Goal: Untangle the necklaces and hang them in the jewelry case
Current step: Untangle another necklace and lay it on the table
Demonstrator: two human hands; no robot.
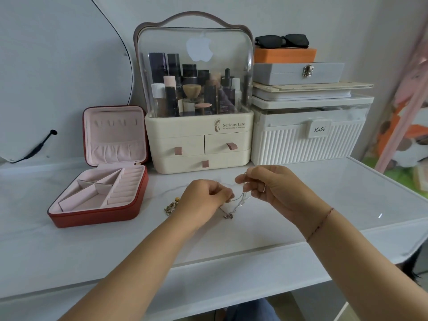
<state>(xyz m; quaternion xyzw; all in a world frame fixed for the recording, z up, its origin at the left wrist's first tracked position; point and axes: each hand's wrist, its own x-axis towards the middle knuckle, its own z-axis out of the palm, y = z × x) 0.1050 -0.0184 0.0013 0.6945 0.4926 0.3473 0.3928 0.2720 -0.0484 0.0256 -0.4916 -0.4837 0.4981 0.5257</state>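
As both hands (203, 198) (271, 188) pinch it, silver necklace (240, 200) droops, tangled.

Jewelry case (97, 200): red outside, pink lining, open, lid standing upright at the back. The lid has a row of hooks over a gathered pocket, nothing hung on them. The base has divided compartments and ring rolls.

Gold necklace (170, 208): small heap just right of the case.

Silver chains (240, 200): thin and tangled, farther right of the case, pinched between left hand (203, 198) and right hand (266, 184). Pendant (228, 216) hangs lowest.
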